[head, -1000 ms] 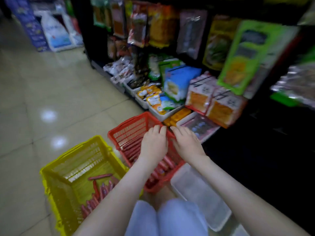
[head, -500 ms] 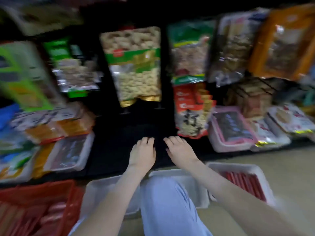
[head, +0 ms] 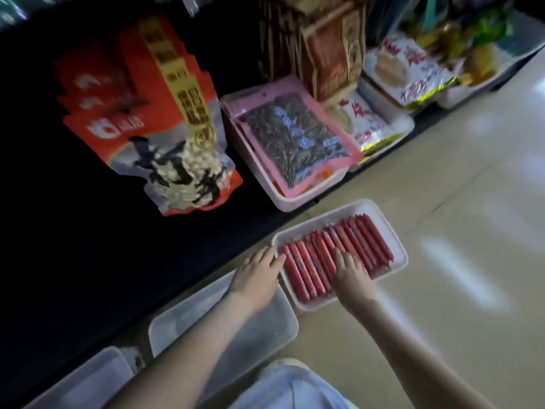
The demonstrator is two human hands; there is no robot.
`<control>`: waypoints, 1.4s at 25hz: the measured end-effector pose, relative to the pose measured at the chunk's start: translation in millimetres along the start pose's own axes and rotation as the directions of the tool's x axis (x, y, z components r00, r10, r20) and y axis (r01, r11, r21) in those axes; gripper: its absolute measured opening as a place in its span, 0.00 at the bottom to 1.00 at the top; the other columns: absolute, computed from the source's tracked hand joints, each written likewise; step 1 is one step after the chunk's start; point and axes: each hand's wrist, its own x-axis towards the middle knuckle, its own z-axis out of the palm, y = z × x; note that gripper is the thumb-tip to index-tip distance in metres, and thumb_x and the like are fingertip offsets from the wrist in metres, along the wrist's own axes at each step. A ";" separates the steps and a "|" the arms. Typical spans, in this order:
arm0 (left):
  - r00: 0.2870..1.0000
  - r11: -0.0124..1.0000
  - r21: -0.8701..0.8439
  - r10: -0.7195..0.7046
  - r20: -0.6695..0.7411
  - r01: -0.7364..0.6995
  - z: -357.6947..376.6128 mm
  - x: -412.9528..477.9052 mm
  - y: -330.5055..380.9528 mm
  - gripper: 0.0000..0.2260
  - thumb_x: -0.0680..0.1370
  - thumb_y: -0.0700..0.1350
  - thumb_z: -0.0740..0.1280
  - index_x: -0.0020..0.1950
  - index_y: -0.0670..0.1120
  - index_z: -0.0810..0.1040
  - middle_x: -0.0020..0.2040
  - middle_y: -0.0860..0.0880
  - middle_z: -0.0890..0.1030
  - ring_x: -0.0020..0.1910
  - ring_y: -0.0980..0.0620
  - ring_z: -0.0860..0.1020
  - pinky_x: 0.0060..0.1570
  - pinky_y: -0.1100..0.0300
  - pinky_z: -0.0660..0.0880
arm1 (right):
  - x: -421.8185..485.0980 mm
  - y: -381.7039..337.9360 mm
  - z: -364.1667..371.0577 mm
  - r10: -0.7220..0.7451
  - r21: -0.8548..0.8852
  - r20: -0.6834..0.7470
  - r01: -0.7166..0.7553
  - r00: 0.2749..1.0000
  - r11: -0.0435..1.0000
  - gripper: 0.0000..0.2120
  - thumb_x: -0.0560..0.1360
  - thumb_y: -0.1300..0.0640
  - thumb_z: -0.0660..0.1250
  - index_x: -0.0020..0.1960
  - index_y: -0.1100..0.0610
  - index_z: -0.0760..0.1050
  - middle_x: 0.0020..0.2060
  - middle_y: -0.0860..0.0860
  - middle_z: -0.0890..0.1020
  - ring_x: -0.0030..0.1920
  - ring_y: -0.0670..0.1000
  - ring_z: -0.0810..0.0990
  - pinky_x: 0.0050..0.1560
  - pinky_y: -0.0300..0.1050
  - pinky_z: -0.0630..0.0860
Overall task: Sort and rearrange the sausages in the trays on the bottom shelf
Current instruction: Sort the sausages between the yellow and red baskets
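Observation:
A white tray (head: 396,246) lies on the floor in front of the dark bottom shelf (head: 147,255). It holds a neat row of several red sausages (head: 330,255) side by side. My left hand (head: 258,274) lies flat at the tray's left rim, fingers straight. My right hand (head: 351,274) rests on the sausages near the tray's front edge, fingers extended. Neither hand holds anything.
Two empty clear trays (head: 206,323) (head: 85,379) lie on the floor to the left. On the shelf stand a red snack bag (head: 153,119), a pink tray of sunflower seeds (head: 292,143) and white packets (head: 362,122). My knee (head: 292,388) is below. Beige tiled floor (head: 457,231) extends right.
My view has swung right from the red and yellow baskets to the tray of sausages. Both hands have moved from the red basket to this tray.

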 end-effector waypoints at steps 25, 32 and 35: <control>0.938 0.989 -0.133 0.012 -0.345 -0.062 -35.9 -50.1 -41.3 0.23 0.73 0.38 0.70 0.68 0.40 0.73 0.71 0.39 0.69 0.68 0.40 0.70 0.66 0.46 0.69 | -7.7 -74.0 -77.8 -0.291 0.144 -0.156 0.314 0.944 0.939 0.13 0.78 0.59 0.60 0.62 0.58 0.69 0.56 0.54 0.77 0.57 0.55 0.75 0.58 0.47 0.70; 0.997 0.124 -0.992 -0.079 -0.019 -0.009 -166.6 -115.2 27.0 0.12 0.77 0.42 0.65 0.58 0.51 0.69 0.53 0.49 0.76 0.48 0.60 0.78 0.46 0.66 0.76 | -103.1 -129.3 -230.6 -0.219 0.969 0.040 -0.091 0.975 -0.228 0.13 0.70 0.63 0.72 0.53 0.58 0.77 0.41 0.58 0.82 0.43 0.59 0.81 0.49 0.57 0.77; 0.987 0.105 -0.991 -0.128 -0.096 -0.082 -195.4 -156.5 43.6 0.14 0.78 0.39 0.65 0.58 0.54 0.67 0.53 0.46 0.75 0.49 0.53 0.79 0.45 0.56 0.79 | -141.9 -144.4 -266.8 -0.321 0.932 0.021 -0.135 0.947 -0.338 0.10 0.70 0.62 0.68 0.50 0.61 0.79 0.41 0.59 0.83 0.41 0.56 0.82 0.46 0.56 0.80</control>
